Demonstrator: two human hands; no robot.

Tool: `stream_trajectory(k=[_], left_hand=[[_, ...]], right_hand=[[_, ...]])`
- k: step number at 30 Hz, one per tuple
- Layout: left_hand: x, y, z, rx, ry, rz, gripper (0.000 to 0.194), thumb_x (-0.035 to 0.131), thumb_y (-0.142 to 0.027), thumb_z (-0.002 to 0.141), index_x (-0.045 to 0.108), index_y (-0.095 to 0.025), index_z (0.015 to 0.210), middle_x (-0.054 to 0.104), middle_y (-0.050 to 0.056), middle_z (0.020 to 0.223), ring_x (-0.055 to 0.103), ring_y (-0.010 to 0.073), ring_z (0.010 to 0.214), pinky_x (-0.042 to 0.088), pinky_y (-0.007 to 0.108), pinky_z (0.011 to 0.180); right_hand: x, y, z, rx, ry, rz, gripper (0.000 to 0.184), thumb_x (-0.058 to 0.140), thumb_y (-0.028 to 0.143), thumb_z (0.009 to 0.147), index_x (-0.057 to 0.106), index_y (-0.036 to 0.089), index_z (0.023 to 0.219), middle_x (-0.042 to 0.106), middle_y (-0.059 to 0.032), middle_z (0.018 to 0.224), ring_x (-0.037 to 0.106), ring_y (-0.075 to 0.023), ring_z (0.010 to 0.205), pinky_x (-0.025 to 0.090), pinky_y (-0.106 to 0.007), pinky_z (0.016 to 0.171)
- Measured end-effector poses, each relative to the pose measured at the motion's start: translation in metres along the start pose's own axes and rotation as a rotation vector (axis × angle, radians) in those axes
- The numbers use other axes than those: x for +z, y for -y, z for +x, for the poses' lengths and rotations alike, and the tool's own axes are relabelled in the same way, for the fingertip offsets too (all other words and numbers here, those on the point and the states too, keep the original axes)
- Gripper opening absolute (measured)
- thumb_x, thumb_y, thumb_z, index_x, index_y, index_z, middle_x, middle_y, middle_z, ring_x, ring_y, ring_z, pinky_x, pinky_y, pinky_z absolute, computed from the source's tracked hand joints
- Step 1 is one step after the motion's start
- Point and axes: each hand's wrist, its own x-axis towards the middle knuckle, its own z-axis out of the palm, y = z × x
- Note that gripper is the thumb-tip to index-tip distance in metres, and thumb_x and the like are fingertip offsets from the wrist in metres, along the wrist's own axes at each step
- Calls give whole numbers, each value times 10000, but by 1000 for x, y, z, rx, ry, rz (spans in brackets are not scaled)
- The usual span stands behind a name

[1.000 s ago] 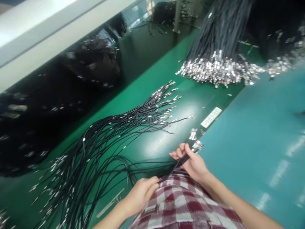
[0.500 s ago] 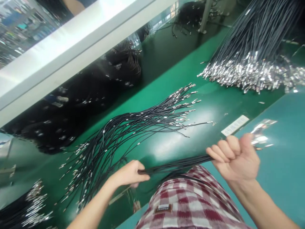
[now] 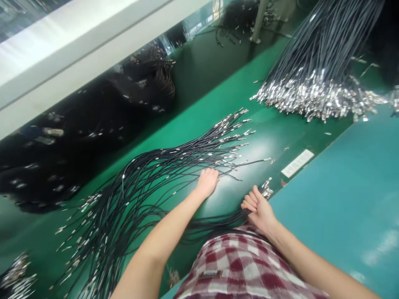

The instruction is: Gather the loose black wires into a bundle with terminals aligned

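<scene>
My right hand (image 3: 260, 209) is closed round a bundle of thin black wires (image 3: 227, 218), just in front of the checked shirt. Silvery terminals (image 3: 267, 189) stick out past its thumb side, and the wires trail away leftward under my left forearm. Over the lower edge of a loose spread of black wires (image 3: 156, 160) rests my left hand (image 3: 208, 182), its fingers curled down. What those fingers hold, if anything, is hidden beneath them. Metal terminals tip both ends of the spread.
A large pile of black wires (image 3: 327, 50) with silvery ends lies at the upper right. Dark wire heaps (image 3: 93, 112) sit beneath a white shelf edge (image 3: 77, 54). A printed label (image 3: 297, 163) is stuck on the green table (image 3: 199, 116). More terminals (image 3: 18, 274) show at lower left.
My left hand has let go of the held bundle and moved up and right to the spread wires. My right hand has come left and inward, still gripping its bundle.
</scene>
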Motion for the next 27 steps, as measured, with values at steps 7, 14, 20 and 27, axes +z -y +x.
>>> stream_trajectory(k=[7,14,20,27], left_hand=[[15,-22,-82,-58,117,-1032,218,437,-374,965,478,-193,851,586,-16,655,474,116,569,372,238,584],[1,-37,-100,-189,46,-1286,348,538,-507,898,547,-158,886,552,-39,558,382,79,493,288,219,530],[5,-55,-85,-106,45,-1180,337,505,-448,932,623,-135,891,574,-19,585,449,93,548,336,228,583],[5,-81,-81,-123,7,-1072,300,456,-373,956,605,-157,812,557,-29,577,465,90,536,350,224,578]], right_hand=[[-17,-7,-1,45,-115,37,250,796,329,729,593,185,752,212,120,489,169,-34,406,307,-159,409],[15,-3,-23,-6,144,-299,389,851,279,629,716,160,974,315,94,567,181,-42,487,330,-220,501],[26,-7,-27,-69,120,-356,514,870,485,579,732,171,961,252,100,506,220,-68,505,312,-254,534],[17,-4,-25,-129,118,-312,479,827,504,653,712,212,1015,334,80,555,253,-77,508,334,-259,543]])
